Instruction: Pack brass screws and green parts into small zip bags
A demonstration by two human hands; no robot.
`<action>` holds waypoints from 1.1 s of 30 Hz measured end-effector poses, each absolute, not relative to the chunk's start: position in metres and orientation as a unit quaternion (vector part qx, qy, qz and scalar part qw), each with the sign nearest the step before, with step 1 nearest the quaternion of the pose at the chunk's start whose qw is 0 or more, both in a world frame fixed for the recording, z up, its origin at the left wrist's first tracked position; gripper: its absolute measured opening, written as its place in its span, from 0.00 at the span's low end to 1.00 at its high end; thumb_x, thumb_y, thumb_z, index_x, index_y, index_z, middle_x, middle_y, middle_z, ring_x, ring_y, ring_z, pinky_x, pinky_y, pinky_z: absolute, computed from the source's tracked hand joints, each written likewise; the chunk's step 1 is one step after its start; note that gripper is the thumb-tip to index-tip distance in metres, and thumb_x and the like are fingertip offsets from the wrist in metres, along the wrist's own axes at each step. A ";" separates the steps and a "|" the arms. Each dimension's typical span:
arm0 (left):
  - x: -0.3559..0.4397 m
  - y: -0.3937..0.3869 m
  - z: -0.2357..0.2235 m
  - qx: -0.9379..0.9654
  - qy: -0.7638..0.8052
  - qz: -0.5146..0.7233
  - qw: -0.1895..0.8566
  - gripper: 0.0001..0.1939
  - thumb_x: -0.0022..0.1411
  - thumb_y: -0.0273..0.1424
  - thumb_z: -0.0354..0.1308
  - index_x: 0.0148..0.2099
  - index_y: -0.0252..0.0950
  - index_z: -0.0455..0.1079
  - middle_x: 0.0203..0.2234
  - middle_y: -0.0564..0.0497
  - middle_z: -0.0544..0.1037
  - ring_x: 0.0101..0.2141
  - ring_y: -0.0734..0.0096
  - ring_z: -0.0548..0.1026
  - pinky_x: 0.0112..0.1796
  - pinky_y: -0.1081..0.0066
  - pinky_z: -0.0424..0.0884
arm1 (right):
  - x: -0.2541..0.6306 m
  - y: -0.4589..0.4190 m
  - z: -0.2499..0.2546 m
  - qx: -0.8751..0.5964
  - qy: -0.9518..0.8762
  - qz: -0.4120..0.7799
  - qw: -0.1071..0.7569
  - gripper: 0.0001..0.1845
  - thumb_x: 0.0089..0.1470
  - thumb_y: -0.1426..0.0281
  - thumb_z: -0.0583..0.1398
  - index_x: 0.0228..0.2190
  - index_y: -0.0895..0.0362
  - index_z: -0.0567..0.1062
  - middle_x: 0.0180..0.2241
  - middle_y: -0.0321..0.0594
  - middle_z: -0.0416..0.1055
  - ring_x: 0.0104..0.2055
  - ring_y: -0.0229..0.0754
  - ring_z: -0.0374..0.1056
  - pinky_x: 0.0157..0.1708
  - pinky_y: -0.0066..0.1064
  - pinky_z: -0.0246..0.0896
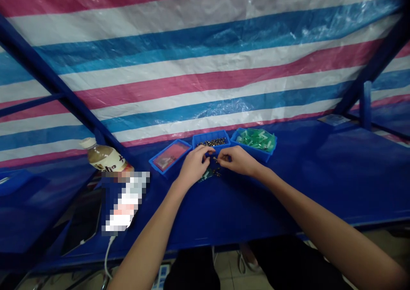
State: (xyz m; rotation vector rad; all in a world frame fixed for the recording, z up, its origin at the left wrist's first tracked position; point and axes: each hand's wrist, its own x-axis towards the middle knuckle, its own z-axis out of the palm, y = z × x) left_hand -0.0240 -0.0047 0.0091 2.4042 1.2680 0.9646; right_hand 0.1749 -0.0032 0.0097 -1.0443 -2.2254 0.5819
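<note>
My left hand (194,163) is curved over the table in front of the middle bin, its thumb and index finger apart, and I see nothing between them. A small green plastic bag (207,175) lies just below its fingertips. My right hand (237,159) is closed in a pinch on a small brass-coloured metal part (215,159), whose exact kind is too small to make out. A few similar loose metal parts (218,173) lie between the hands. Behind them, the middle blue bin (209,133) holds many small metal parts.
A blue bin (154,165) with pinkish contents stands left, and another blue bin (263,155) with green plastic bags stands right. Farther left are a drink bottle (109,157), a blurred-out device with a white cable (107,256), and a dark tablet (81,221). Striped sheeting (218,80) hangs behind.
</note>
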 end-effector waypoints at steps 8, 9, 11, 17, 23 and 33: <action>-0.027 -0.011 0.017 0.779 0.533 0.329 -0.034 0.12 0.67 0.30 0.49 0.49 0.40 0.70 0.42 0.48 0.76 0.34 0.66 0.74 0.35 0.69 0.67 | 0.164 0.012 0.011 -0.496 -0.769 0.091 0.392 0.14 0.60 0.65 0.56 0.26 0.57 0.74 0.24 0.39 0.73 0.24 0.38 0.64 0.27 0.30 0.53; -0.027 -0.012 0.017 0.775 0.542 0.319 -0.054 0.12 0.68 0.31 0.49 0.49 0.40 0.70 0.42 0.47 0.75 0.35 0.65 0.74 0.34 0.69 0.66 | 0.165 0.012 0.010 -0.519 -0.763 0.065 0.379 0.16 0.61 0.63 0.56 0.25 0.57 0.73 0.23 0.40 0.72 0.24 0.38 0.63 0.26 0.30 0.51; -0.028 -0.013 0.017 0.769 0.556 0.304 -0.085 0.13 0.69 0.32 0.48 0.49 0.40 0.70 0.42 0.46 0.75 0.38 0.63 0.74 0.31 0.70 0.64 | 0.167 0.008 0.006 -0.542 -0.769 0.042 0.337 0.17 0.62 0.61 0.55 0.26 0.57 0.74 0.23 0.41 0.72 0.23 0.39 0.63 0.26 0.31 0.50; -0.032 -0.010 0.016 0.768 0.568 0.279 -0.101 0.13 0.69 0.32 0.46 0.48 0.39 0.71 0.41 0.45 0.76 0.36 0.61 0.74 0.30 0.69 0.61 | 0.174 0.000 -0.005 -0.421 -0.870 0.068 0.247 0.12 0.63 0.70 0.54 0.44 0.53 0.76 0.40 0.42 0.73 0.42 0.43 0.69 0.39 0.32 0.60; -0.029 -0.010 0.013 0.787 0.543 0.266 -0.123 0.12 0.69 0.33 0.47 0.44 0.37 0.73 0.35 0.46 0.76 0.35 0.62 0.74 0.30 0.70 0.62 | 0.170 0.002 -0.012 -0.396 -0.896 0.055 0.192 0.10 0.61 0.71 0.56 0.42 0.55 0.76 0.40 0.45 0.70 0.44 0.45 0.67 0.39 0.33 0.62; -0.020 -0.012 0.008 0.825 0.482 0.295 -0.006 0.15 0.70 0.35 0.46 0.40 0.37 0.74 0.36 0.48 0.75 0.35 0.67 0.74 0.36 0.69 0.66 | 0.174 0.002 0.002 -0.422 -0.836 0.119 0.331 0.03 0.59 0.70 0.59 0.33 0.56 0.70 0.30 0.38 0.70 0.33 0.41 0.65 0.35 0.31 0.59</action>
